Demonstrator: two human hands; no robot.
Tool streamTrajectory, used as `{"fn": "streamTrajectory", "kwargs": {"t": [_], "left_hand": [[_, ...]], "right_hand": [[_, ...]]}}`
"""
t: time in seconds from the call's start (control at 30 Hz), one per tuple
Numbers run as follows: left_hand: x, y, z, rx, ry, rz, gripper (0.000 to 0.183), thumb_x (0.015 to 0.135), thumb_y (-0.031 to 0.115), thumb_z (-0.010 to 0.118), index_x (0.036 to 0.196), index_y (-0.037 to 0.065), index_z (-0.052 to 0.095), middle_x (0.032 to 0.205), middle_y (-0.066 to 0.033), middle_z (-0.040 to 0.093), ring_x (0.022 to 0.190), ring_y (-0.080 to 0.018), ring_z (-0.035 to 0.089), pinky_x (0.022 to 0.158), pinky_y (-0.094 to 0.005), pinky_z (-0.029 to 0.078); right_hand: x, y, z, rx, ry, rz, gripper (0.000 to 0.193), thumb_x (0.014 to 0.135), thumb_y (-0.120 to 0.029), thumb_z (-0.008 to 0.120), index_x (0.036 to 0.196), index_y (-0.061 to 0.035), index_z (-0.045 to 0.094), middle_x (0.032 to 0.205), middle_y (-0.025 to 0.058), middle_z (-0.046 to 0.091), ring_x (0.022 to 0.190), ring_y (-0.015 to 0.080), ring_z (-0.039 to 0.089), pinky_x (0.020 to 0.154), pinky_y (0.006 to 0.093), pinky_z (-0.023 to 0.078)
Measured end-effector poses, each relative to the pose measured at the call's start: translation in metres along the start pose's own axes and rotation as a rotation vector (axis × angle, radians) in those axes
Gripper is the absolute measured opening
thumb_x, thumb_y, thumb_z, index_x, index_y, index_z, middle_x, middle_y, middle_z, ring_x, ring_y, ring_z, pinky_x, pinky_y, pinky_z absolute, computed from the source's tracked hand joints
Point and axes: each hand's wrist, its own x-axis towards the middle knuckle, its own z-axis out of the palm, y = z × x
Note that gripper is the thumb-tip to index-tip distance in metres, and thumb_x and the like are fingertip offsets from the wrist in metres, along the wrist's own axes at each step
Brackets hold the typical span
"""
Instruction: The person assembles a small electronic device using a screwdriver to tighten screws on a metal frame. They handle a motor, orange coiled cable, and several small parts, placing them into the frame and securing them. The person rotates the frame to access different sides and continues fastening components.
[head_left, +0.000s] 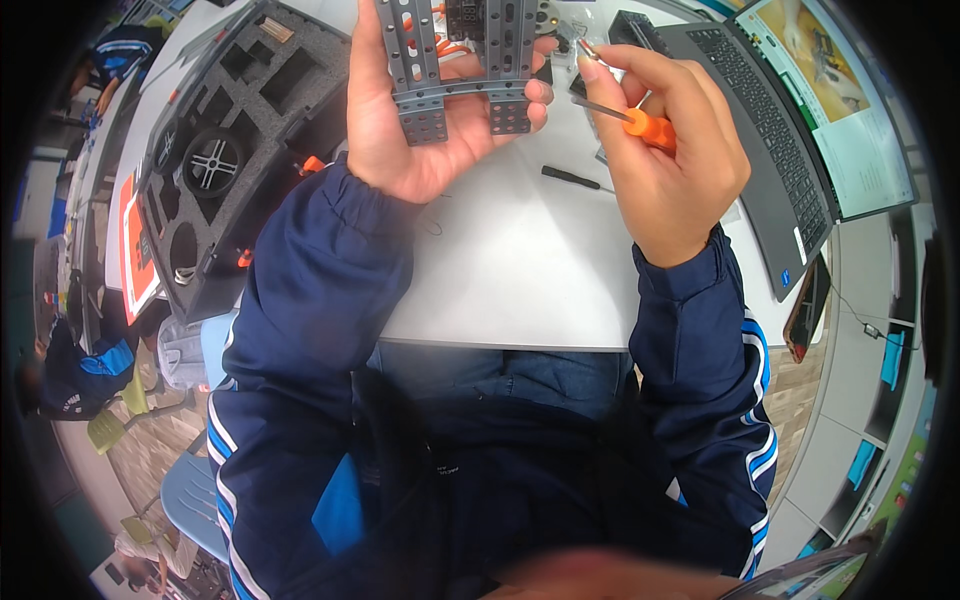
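Observation:
My left hand (425,165) is closed round a dark grey, perforated metal frame (460,88), held up over the far part of the table. The frame's top runs out of view, and a dark block with orange wires shows between its uprights. To the right, my right hand (690,165) grips an orange-handled screwdriver (652,130) against the palm, its shaft pointing left toward the frame but apart from it. Thumb and index finger of that hand also pinch a small metallic piece (588,47), too small to name. A black-handled screwdriver (570,177) lies on the table between my hands.
A dark case (240,85) with foam cut-outs and a black wheel (212,163) stands on the left of the white table (510,290). An open laptop (765,125) takes up the right side. Small parts and a clear bag lie beyond my hands. Other people are at the far left.

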Motion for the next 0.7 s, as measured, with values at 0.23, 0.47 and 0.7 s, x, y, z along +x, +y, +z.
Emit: {"fn": "streamTrajectory", "kwargs": {"t": [0.23, 0.47, 0.7], "left_hand": [[-0.002, 0.002, 0.007, -0.018, 0.11, -0.01, 0.095, 0.086, 0.08, 0.033, 0.132, -0.001, 0.051, 0.116, -0.0242, 0.06, 0.088, -0.0379, 0.063, 0.077, -0.0463, 0.055], [-0.001, 0.003, 0.009, 0.03, 0.161, 0.007, 0.096, 0.086, 0.08, 0.03, 0.131, -0.002, 0.052, 0.114, -0.0246, 0.061, 0.088, -0.0373, 0.064, 0.078, -0.0472, 0.056], [0.0, 0.006, -0.006, -0.025, -0.101, -0.058, 0.092, 0.086, 0.076, 0.044, 0.137, -0.001, 0.043, 0.12, -0.0222, 0.054, 0.098, -0.0313, 0.054, 0.086, -0.0422, 0.049]], "right_hand": [[0.001, -0.001, -0.001, 0.021, -0.075, -0.045, 0.018, 0.08, -0.002, 0.075, 0.096, -0.0049, 0.069, 0.075, 0.0032, 0.06, 0.061, 0.0132, 0.057, 0.053, 0.023, 0.046], [0.001, 0.0, 0.002, 0.041, -0.061, -0.091, 0.021, 0.078, 0.0, 0.077, 0.098, -0.0036, 0.07, 0.073, 0.003, 0.058, 0.057, 0.0078, 0.047, 0.052, 0.0207, 0.038], [0.005, -0.002, 0.001, 0.033, -0.057, -0.058, 0.018, 0.078, 0.0, 0.077, 0.095, -0.0029, 0.07, 0.071, 0.0024, 0.057, 0.057, 0.0075, 0.048, 0.051, 0.0206, 0.038]]}}
